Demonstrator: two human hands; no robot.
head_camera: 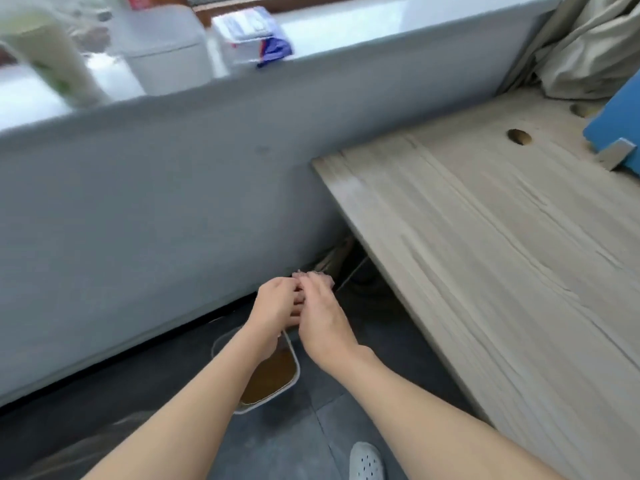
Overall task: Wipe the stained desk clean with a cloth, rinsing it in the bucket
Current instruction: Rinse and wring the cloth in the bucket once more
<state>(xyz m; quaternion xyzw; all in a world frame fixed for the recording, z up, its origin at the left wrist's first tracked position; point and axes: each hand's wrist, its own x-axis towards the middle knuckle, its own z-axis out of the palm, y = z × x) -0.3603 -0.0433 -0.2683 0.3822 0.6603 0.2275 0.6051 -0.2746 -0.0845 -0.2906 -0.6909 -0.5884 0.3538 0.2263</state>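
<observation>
Cloth [313, 274]: a small pinkish wad held between both hands, low over the floor [346, 427], left of the desk's left edge. In this view it sits just past the far end of the bucket. Only its upper edge shows beyond the fingertips; the rest is hidden.

Windowsill [346, 26], top left: carries a white lidded container [162, 46] and a blue-and-white package [256, 32], both blurred. A grey wall [138, 202] runs below the sill down to the floor.

Left hand [277, 303]: fingers curled inward toward the other hand, gripping the cloth. Its forearm crosses the left part of the bucket.

Bucket [292, 353]: white, with rounded corners. It stands on the dark tiled floor near the base of the wall and contains brown water.

Right hand [322, 317]: fingers bent and closed over the cloth, touching the left hand's fingers.

Shoe [365, 462]: white and perforated, on the floor at the bottom edge of the view.

Desk [485, 271]: pale wood top, filling the right side. 2 round holes [518, 136] lie near its far edge. A blue object [616, 126] rests at the far right corner, partly covering 1 hole. A beige curtain [588, 46] hangs behind that corner.
</observation>
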